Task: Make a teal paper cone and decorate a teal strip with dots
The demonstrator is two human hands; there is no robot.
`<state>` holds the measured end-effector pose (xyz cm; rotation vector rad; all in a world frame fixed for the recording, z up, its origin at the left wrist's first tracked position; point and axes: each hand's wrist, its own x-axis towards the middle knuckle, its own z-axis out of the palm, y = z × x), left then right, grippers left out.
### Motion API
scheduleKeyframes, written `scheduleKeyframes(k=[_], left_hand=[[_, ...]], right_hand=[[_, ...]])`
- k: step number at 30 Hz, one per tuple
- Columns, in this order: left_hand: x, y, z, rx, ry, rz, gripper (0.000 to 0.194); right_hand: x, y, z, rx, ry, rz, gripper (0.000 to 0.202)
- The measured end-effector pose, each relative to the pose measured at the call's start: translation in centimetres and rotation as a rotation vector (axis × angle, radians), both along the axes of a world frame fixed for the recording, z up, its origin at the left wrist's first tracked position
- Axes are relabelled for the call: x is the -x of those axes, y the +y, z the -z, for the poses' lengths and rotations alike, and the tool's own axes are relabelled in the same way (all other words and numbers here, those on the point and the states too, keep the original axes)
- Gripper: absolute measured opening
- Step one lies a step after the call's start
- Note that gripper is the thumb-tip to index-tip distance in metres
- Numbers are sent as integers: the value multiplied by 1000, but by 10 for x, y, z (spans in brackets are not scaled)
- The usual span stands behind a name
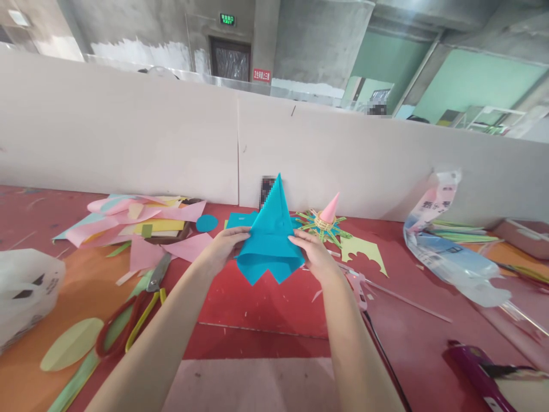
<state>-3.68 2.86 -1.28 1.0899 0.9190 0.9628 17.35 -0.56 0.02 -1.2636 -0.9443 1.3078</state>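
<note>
A folded blue paper piece point(271, 246) is held up in the middle, its pointed tip upward and two notched corners hanging at the bottom. My left hand point(227, 245) grips its left edge, fingers closed on the paper. At the right edge, my right hand point(313, 252) pinches the same paper. Just behind and to the right stands a pink cone point(330, 209) on a woven base with green and yellow strips point(322, 228) spread around it. A blue paper circle point(206, 223) lies left of the held paper.
Red-and-yellow-handled scissors point(138, 312), pink paper scraps point(146, 223) and a white plastic bag point(28, 292) lie left. Right are a pink glue gun point(359, 289), a purple tool point(478, 372) and a clear plastic bag point(454, 257). A white partition point(128, 137) borders the red table point(403, 303).
</note>
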Motion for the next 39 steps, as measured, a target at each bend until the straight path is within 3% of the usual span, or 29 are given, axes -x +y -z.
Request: scheduleKeyframes(k=[7,16,24,30,34,39], left_hand=[[0,1,1,39,-64,-29,27],[-2,1,0,46,-4,-97,25],[-3,-1,-2,-133,33,-53,26],[-5,-7,-8,-159,57,23,37],[-6,-7,-7,-221,181,17,45],[-5,-4,-4,-302,229,-47,42]], right_hand=[[-2,0,1,13,69,-9,35],[-1,-3,-4,25,70,-36,32],[-8,-2,3,-159,20,-199,20],[-11,-3,2,-318,-232,-163,17],[-12,-4,1,-365,-321,-155,20],[-12,-5,-1,-315,-157,-238,34]])
